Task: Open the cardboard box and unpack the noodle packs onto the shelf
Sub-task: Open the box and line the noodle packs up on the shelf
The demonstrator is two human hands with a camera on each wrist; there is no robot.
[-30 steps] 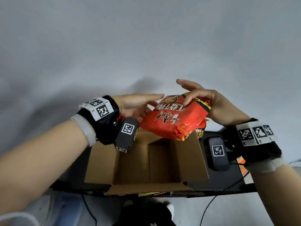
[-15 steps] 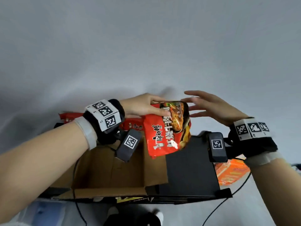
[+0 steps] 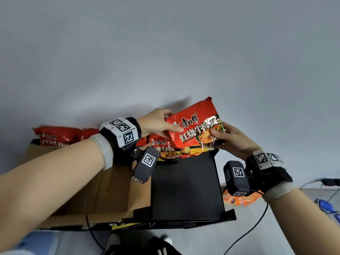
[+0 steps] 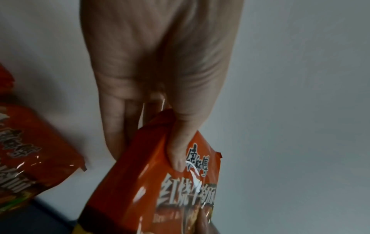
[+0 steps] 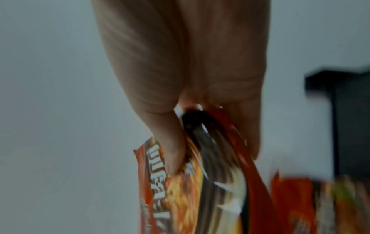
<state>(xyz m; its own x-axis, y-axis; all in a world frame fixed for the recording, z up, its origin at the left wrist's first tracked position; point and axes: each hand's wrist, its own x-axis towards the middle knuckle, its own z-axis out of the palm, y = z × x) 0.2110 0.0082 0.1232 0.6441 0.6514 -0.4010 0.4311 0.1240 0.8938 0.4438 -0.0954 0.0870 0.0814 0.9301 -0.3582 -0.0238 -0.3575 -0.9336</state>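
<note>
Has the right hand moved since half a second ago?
Yes. The right hand was open beside the pack; it has closed in leftward and now grips it, above the black shelf.

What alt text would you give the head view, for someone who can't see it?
Both hands, left and right, hold a red noodle pack above a black shelf. More packs stand behind an open cardboard box.

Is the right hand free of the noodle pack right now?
No. In the head view the right hand grips the right edge of the noodle pack, thumb on its front, while the left hand holds the other side.
</note>
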